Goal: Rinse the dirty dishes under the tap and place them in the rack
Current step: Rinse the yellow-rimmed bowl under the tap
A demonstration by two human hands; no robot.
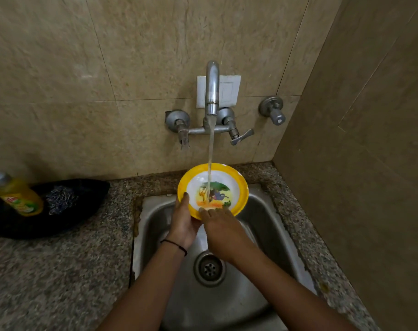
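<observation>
A yellow-rimmed white bowl (pixel 236 185) with a cartoon picture inside is tilted toward me over the steel sink (pixel 270 225). Water runs from the wall tap (pixel 212 91) straight into the bowl. My left hand (pixel 184 223) grips the bowl's lower left rim, thumb on the inside edge. My right hand (pixel 221 231) lies with straight fingers on the bowl's lower inside, touching its surface where the water lands. No rack is in view.
A yellow dish-soap bottle (pixel 19 197) and a steel scrubber (pixel 60 199) rest on a dark tray (pixel 88 206) on the granite counter (pixel 60 271) at left. The drain (pixel 209 268) lies below my wrists. A side wall (pixel 370 163) stands close on the right.
</observation>
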